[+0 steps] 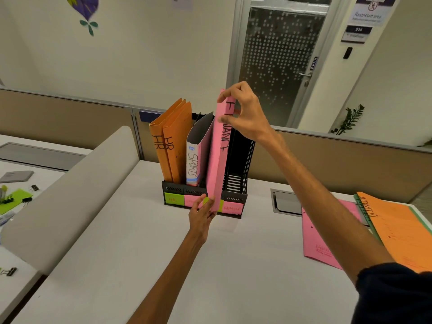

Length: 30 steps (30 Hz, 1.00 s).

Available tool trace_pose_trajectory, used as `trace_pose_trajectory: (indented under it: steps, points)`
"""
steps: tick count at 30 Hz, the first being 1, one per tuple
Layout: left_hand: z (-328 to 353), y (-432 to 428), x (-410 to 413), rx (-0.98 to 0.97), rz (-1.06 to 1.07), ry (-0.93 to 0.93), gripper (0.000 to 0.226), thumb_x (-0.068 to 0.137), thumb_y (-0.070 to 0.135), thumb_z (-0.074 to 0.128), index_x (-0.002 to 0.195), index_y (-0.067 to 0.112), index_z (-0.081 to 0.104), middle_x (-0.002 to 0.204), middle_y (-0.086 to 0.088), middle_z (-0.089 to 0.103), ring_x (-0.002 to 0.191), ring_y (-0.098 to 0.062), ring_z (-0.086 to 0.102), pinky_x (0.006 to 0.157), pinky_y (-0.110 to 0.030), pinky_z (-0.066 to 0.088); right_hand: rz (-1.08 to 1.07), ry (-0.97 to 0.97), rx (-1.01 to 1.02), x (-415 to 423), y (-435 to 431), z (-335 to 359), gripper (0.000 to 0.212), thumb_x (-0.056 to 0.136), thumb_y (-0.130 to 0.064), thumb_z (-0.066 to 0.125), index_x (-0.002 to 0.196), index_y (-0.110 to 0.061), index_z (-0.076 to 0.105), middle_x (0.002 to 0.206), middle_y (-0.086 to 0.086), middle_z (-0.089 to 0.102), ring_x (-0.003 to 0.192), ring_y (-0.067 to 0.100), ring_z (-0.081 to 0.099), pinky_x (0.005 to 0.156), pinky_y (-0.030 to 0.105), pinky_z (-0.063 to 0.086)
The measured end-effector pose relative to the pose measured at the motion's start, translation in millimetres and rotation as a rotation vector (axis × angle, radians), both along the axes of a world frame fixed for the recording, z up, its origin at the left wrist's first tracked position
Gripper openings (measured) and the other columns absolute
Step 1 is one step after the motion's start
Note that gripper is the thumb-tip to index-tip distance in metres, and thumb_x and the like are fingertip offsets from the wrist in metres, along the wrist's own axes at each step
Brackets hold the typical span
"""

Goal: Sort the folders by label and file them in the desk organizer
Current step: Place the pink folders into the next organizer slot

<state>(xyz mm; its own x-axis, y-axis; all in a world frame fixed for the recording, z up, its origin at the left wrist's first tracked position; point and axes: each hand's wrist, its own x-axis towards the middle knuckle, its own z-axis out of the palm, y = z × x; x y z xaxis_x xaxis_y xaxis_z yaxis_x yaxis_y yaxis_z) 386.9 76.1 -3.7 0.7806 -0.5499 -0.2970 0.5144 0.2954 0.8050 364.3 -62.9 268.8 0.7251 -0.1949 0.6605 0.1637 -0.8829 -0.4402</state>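
The pink folder (218, 164), with "FINANCE" inked in black down its spine, stood upright at the front of the black organizer (236, 181) on the desk (163, 265). Its lower end hung in front of the third slot, covering most of a green label there. The right hand (245, 113) pinched the folder's top corner, thumb on the near side and fingers (224, 94) curled over the upper edge. The left hand (202, 216) reached up from below, its fingers lying nearly straight against the folder's bottom edge; I could not see them wrap around it. In the first slot stood two orange folders (170, 146), each marked "HR", above a green label (174, 199) reading "HR". Next to them a box file (195, 164) read "SPORTS" on its white spine, with a small blue brand tag above the word that was too small to read. The pink label under it was half hidden by the left hand. The pink label (232, 208) on the far-right slot read "ADMIN". Off to the right an orange folder (397, 232) marked "ADMIN" lay flat on top of a green one, beside another pink folder (320, 237) partly behind the right arm. On the wall by the glass door a sign (367, 16) read "Restricted area", with a plate (358, 29) numbered "034" below it.
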Motion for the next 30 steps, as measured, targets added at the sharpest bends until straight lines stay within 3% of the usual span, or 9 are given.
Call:
trace_pose_trajectory:
  steps: [2,7,10,14,18,20,25,30]
  points:
    - [1,-2,2,0.017,0.006,-0.005,0.047,0.088,0.023,0.065,0.131,0.017,0.049,0.122,-0.01,0.057,0.108,-0.029,0.061,0.081,-0.035,0.056,-0.036,-0.007,0.016,3,-6,-6,0.04,0.073,-0.016,0.08,0.108,-0.017,0.061,0.113,0.0,0.045,0.111,0.015,0.053,0.082,0.033,0.059]
    - [5,-6,6,0.038,0.001,-0.047,0.045,0.088,0.025,0.065,0.129,0.012,0.053,0.124,-0.011,0.059,0.111,-0.033,0.061,0.074,-0.03,0.059,-0.051,0.002,0.027,7,-18,-8,0.066,0.071,-0.023,0.081,0.127,-0.018,0.048,0.126,-0.003,0.045,0.115,0.009,0.047,0.083,0.038,0.059]
    - [6,-10,7,0.045,-0.039,-0.072,0.048,0.09,0.027,0.062,0.135,0.013,0.051,0.127,-0.011,0.058,0.116,-0.034,0.059,0.08,-0.034,0.058,-0.084,0.019,-0.002,9,-20,-8,0.079,0.069,-0.025,0.084,0.136,-0.015,0.043,0.13,0.001,0.046,0.116,0.008,0.045,0.091,0.041,0.056]
    - [5,-10,7,0.016,-0.101,-0.106,0.05,0.093,0.027,0.058,0.141,0.017,0.046,0.126,-0.004,0.057,0.115,-0.029,0.059,0.081,-0.033,0.058,-0.128,-0.034,-0.024,8,-27,-7,0.078,0.067,-0.026,0.085,0.135,-0.009,0.049,0.128,0.004,0.052,0.114,0.006,0.047,0.103,0.024,0.045]
    - [6,-11,5,0.006,-0.142,-0.123,0.052,0.094,0.027,0.056,0.143,0.017,0.044,0.13,-0.005,0.057,0.117,-0.027,0.057,0.084,-0.032,0.058,-0.101,-0.093,-0.02,5,-26,-8,0.07,0.067,-0.023,0.084,0.129,-0.01,0.054,0.122,0.003,0.053,0.11,0.005,0.048,0.086,0.012,0.051]
    - [7,-13,4,0.014,-0.158,-0.145,0.052,0.095,0.027,0.055,0.144,0.015,0.044,0.133,-0.007,0.055,0.119,-0.028,0.056,0.087,-0.033,0.057,-0.099,-0.127,0.008,3,-25,-8,0.066,0.067,-0.021,0.082,0.127,-0.011,0.055,0.121,0.002,0.053,0.11,0.006,0.049,0.079,0.014,0.055]
    - [8,-18,0,0.015,-0.174,-0.164,0.051,0.094,0.028,0.056,0.143,0.015,0.045,0.133,-0.007,0.056,0.115,-0.025,0.058,0.083,-0.031,0.058,-0.122,-0.153,0.013,-8,-27,-4,0.061,0.068,-0.02,0.082,0.122,-0.012,0.055,0.119,-0.002,0.052,0.111,0.006,0.048,0.077,0.023,0.059]
    - [7,-20,-6,0.012,-0.199,-0.18,0.06,0.086,0.037,0.06,0.141,0.016,0.048,0.124,-0.002,0.062,0.113,-0.023,0.061,0.087,-0.034,0.057,-0.136,-0.146,0.028,-15,-26,-1,0.055,0.069,-0.013,0.081,0.118,-0.009,0.056,0.118,0.005,0.053,0.109,0.009,0.048,0.07,0.015,0.057]
